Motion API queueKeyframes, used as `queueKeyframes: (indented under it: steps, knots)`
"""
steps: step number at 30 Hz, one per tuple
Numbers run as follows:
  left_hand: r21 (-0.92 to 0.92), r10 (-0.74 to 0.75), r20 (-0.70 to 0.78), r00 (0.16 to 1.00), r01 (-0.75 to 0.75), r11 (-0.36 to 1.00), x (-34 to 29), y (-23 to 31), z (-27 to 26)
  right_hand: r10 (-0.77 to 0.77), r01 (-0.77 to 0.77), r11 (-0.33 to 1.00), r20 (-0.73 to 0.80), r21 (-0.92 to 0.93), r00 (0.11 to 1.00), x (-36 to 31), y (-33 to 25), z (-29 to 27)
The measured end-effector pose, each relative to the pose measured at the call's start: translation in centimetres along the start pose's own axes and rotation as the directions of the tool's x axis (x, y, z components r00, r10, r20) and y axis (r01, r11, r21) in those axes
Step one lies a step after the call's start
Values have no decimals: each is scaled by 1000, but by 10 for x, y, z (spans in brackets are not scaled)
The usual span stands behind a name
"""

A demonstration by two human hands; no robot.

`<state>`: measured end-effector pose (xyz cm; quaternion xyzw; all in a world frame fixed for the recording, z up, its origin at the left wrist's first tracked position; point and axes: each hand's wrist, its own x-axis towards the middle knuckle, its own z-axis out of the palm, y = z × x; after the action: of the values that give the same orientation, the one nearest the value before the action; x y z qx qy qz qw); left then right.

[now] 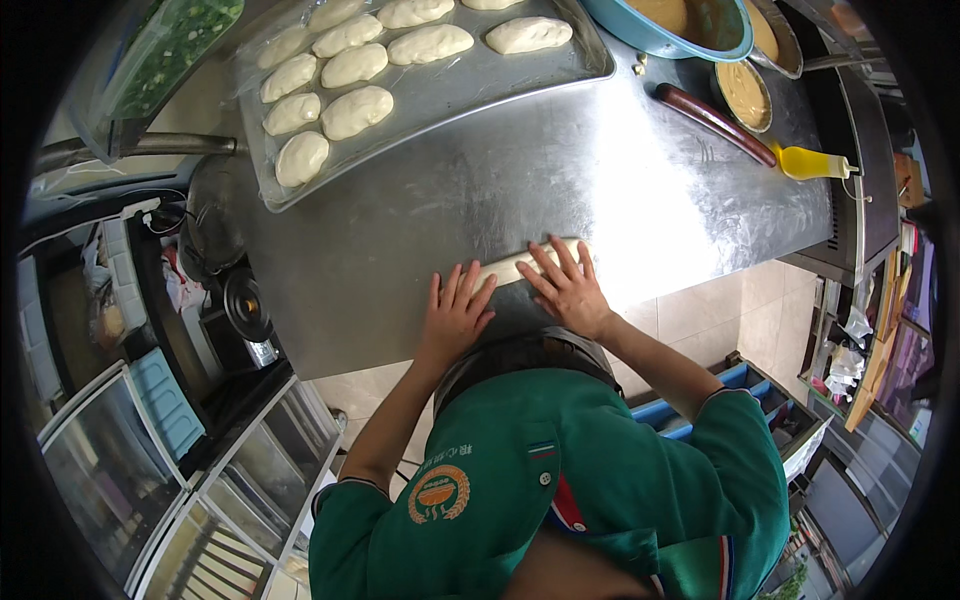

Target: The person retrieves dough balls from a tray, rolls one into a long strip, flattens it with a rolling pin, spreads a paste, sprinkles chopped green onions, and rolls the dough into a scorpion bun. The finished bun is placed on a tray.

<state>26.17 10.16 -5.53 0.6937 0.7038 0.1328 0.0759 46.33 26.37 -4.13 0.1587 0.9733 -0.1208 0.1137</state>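
Note:
A long pale roll of dough (507,269) lies near the front edge of the steel table (420,215). Across its left end rests my left hand (459,308), fingers stretched out. My right hand (567,286) lies on the other end with its fingers spread. Only the middle stretch of the roll shows between the two hands; its ends are partly covered by my fingers. Beyond, at the far left, a metal tray (440,98) carries several oval dough pieces (357,111) in rows.
A rolling pin (715,124) lies at the right, beside a yellow squeeze bottle (812,163) and a bowl of tan paste (745,97). A blue basin (660,38) stands behind them. Chopped greens (180,55) fill a container at the far left. Glass-fronted cabinets (115,470) flank my left.

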Motion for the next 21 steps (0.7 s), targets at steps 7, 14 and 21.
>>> queueKeyframes:
  steps: [7,14,21]
  knots:
    - [-9,-326,-227,918,333,943,63,-49,8,256,-236,967,-391,100,884,77,72,-13]
    - [-407,-371,-230,900,257,877,47,-35,1,296,-192,944,-430,269,853,44,75,-20]
    - [-182,-371,-342,864,326,928,-16,-93,-40,313,169,365,-292,916,904,89,-7,-21]
